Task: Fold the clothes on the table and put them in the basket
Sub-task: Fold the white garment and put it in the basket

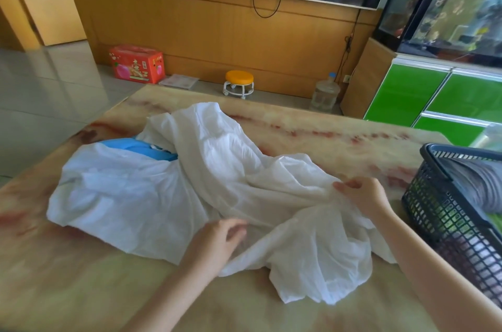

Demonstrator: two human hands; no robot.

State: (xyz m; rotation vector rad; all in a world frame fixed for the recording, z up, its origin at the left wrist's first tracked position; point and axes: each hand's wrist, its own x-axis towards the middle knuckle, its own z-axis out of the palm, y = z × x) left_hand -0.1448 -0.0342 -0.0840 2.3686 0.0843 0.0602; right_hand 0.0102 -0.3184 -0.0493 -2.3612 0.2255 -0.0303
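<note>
- Table [326,136]: marble-look top, carries everything.
- White cloth [163,190]: crumpled and unfolded, spread mid-table. It covers most of a blue cloth [152,149].
- Basket [445,212]: at the right table edge, just beside the white cloth. A grey cloth [472,182] is already inside.
- Right hand [361,195]: fingertips pinch a ridge of the white cloth.
- Left hand [217,236]: fingers curled on the cloth's near part. Grip or plain touch, cannot tell.
- Step, my read: sorting out the white cloth before the first fold.
- Next needs: find its edges, pull it flat, then fold.
</note>
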